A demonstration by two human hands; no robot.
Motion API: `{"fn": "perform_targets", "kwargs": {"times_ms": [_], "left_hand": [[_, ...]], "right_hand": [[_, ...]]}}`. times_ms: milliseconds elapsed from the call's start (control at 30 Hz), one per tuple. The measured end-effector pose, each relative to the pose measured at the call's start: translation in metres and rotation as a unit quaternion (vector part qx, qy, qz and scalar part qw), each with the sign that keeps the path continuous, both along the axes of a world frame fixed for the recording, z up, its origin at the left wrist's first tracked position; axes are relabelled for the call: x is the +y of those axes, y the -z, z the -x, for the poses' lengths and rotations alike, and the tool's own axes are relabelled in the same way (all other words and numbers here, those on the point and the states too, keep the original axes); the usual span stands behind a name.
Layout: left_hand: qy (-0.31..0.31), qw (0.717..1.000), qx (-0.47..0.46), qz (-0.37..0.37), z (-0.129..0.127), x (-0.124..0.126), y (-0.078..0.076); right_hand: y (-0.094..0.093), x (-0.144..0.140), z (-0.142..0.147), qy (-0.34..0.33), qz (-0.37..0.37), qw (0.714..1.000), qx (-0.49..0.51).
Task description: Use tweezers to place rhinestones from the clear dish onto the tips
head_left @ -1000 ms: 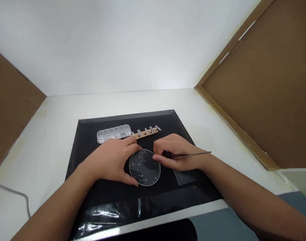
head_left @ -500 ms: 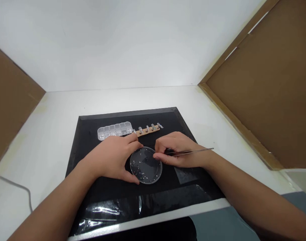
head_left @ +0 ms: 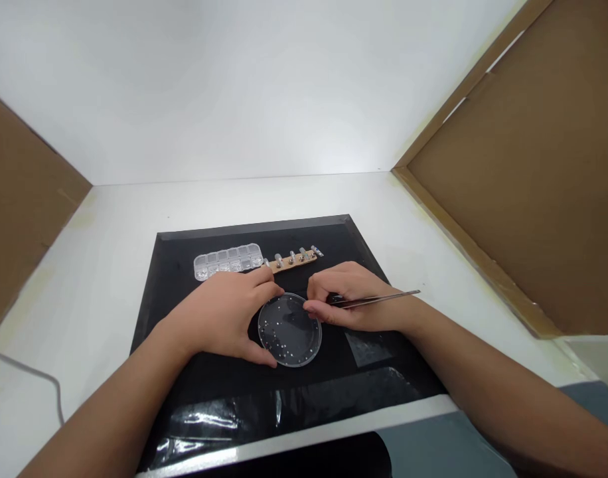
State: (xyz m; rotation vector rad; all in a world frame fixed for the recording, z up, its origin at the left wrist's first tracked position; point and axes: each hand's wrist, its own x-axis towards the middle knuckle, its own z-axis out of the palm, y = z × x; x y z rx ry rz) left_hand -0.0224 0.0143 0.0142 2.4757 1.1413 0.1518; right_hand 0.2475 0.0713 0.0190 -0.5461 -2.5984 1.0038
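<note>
A clear round dish (head_left: 290, 330) with several tiny silver beads lies on a black mat (head_left: 194, 378). My left hand (head_left: 224, 317) curls around the dish's left rim, thumb at the near edge and forefinger at the far edge. My right hand (head_left: 356, 302) pinches metal tweezers (head_left: 383, 297), whose tips point left at the dish's right rim; the long end sticks out to the right.
Behind the hands lie a clear compartment box (head_left: 228, 261) and a wooden strip (head_left: 294, 260) carrying several small silver pieces. Brown cardboard walls stand left and right (head_left: 528, 166). A grey cable (head_left: 30, 378) runs along the white table at left.
Both hands and the dish stay almost where they were. The long end of the tweezers has tilted slightly upward; the view has shifted a little.
</note>
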Motion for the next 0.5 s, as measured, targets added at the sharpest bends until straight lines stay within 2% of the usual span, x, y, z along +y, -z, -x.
{"fn": "perform_targets", "kwargs": {"times_ms": [267, 500], "left_hand": [[-0.001, 1.0, -0.003, -0.001, -0.001, 0.0, 0.001], [0.001, 1.0, -0.012, -0.005, -0.001, 0.001, 0.004]], "right_hand": [[-0.004, 0.002, -0.001, 0.022, 0.014, 0.998, 0.056], [-0.013, 0.007, -0.009, 0.124, 0.037, 0.985, 0.111]]}}
